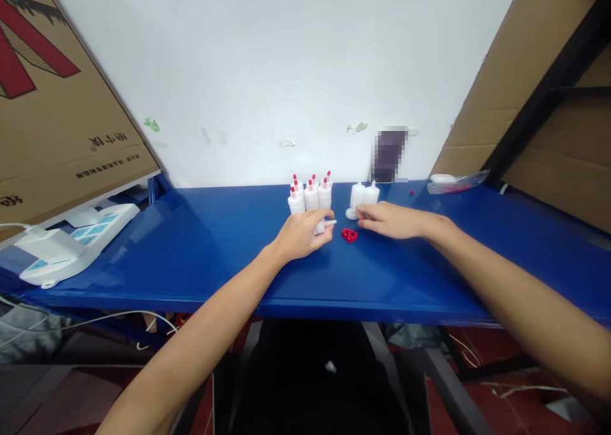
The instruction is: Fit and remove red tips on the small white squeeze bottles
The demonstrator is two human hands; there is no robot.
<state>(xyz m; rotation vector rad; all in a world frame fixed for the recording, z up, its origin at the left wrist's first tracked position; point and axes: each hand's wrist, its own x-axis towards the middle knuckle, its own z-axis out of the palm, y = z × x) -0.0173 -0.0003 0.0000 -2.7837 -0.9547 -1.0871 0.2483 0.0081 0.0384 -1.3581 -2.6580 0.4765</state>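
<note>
One white bottle (319,228) sits in the curled fingers of the left hand (301,234), its nozzle (330,222) pointing clear, apparently for access; red caps (349,235) cluster on the blue table (214,250) between the hands, seemingly within easy reach; right hand (382,220), fingers narrowed, contents indiscernible.

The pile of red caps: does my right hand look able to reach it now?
Probably yes: the right hand is close beside the red caps, and nothing visible stands between. The left hand, holding a white bottle, is on their other side. Whether the right hand holds something is unclear.
</note>
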